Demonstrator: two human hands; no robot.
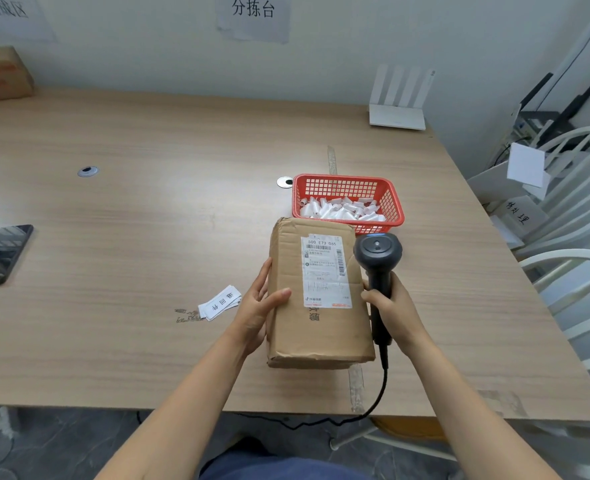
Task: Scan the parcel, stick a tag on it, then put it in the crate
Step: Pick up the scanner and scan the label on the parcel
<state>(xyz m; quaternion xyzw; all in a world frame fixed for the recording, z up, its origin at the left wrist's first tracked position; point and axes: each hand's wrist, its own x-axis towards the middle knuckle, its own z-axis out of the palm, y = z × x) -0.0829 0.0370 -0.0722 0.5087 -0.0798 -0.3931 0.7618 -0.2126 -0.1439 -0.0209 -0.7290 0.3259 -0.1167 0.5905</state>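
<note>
A brown cardboard parcel [317, 327] lies on the wooden table [148, 237], its white shipping label [325, 271] facing up. My left hand [257, 306] grips the parcel's left side, thumb across the top. My right hand [393, 306] holds the handle of a dark barcode scanner [378, 254], whose head hovers just right of the label. The scanner's black cable drops over the table's front edge. A small stack of white printed tags [220, 302] rests on the table to the left of my left hand.
A red plastic basket [393, 206] with several white pieces stands just behind the parcel. A black phone [1, 254] lies at the left edge, a cardboard box [1, 74] at the far left, a white router [399, 98] at the far right. White chairs stand right of the table.
</note>
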